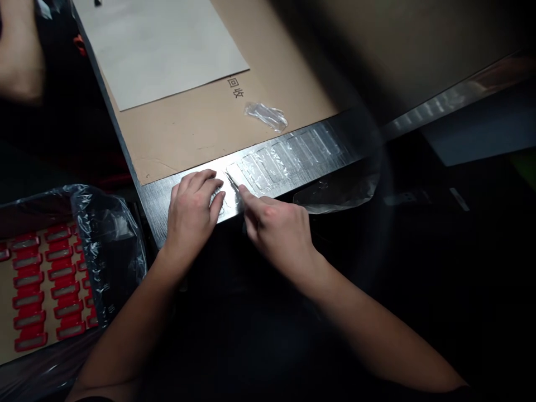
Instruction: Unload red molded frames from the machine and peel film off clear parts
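A strip of clear film with rounded rectangular outlines [274, 164] lies along the brushed metal table edge [157, 204]. My left hand [192, 204] rests on the strip's near-left end, fingers spread a little and bent, thumb apart from the index finger. Closed around a slim pointed blade [231, 180], my right hand [278, 223] has its index finger stretched along the top. The blade's tip meets the film just right of my left fingertips. Its handle is hidden inside my right hand.
Brown cardboard [188, 134] covers the table, with a grey sheet [167, 50] and a crumpled clear plastic piece [267, 115] on it. At lower left, a plastic-lined box [113, 240] holds rows of red frame-like parts [29, 301]. Another person's arm [20, 56] is at upper left.
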`<action>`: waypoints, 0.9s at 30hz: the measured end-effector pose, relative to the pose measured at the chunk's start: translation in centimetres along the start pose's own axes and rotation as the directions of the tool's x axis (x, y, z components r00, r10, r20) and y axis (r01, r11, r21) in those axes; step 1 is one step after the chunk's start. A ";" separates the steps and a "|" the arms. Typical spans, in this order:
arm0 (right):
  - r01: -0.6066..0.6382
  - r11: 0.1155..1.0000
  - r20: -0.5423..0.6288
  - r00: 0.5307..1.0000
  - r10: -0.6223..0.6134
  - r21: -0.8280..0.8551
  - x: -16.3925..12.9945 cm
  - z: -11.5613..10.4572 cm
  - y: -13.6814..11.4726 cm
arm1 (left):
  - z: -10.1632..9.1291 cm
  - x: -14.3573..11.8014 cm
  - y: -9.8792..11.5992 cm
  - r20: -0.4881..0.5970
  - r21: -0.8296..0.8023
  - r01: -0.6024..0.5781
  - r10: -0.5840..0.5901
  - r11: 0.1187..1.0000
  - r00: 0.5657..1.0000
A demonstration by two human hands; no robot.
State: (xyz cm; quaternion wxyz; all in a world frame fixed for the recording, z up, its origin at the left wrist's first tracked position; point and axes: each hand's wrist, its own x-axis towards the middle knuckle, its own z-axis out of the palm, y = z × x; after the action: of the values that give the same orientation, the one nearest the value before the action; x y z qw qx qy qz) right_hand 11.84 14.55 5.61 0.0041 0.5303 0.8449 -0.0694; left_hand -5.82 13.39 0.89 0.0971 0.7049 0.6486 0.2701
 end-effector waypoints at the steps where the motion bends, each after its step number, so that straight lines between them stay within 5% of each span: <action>1: 0.002 1.000 0.003 1.000 -0.002 -0.004 -0.3 -0.1 0.0 | 0.0 0.0 0.0 0.001 0.000 0.003 -0.003 1.000 1.000; 8: 0.041 0.999 -0.051 0.998 -0.040 0.018 -3.4 -0.2 0.8 | -0.1 -0.1 0.0 0.009 0.009 0.012 -0.012 1.000 1.000; 16: 0.102 0.969 -0.195 0.979 -0.058 0.224 -8.2 -0.5 2.8 | -0.2 0.2 0.1 0.033 0.021 -0.032 0.031 0.999 0.999; 20: 0.091 0.949 -0.236 0.972 -0.018 0.301 -5.6 -1.1 1.9 | -1.6 0.4 -1.1 0.055 -0.089 -0.102 0.107 0.991 0.993; 23: 0.085 0.957 -0.161 0.986 -0.041 0.278 -2.4 -1.2 0.4 | -2.6 -0.1 -2.2 0.009 -0.073 -0.084 0.085 0.994 0.996; 27: 0.059 0.984 -0.043 0.998 -0.053 0.165 0.5 -0.6 -1.3 | -2.6 -1.0 -3.2 0.079 -0.042 -0.062 0.065 0.997 0.995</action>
State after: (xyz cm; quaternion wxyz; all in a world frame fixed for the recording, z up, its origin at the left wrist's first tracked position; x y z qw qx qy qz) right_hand 10.50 14.57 6.25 -0.0582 0.5061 0.8507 -0.1297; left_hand -9.84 12.32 1.24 0.1284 0.7333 0.6162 0.2570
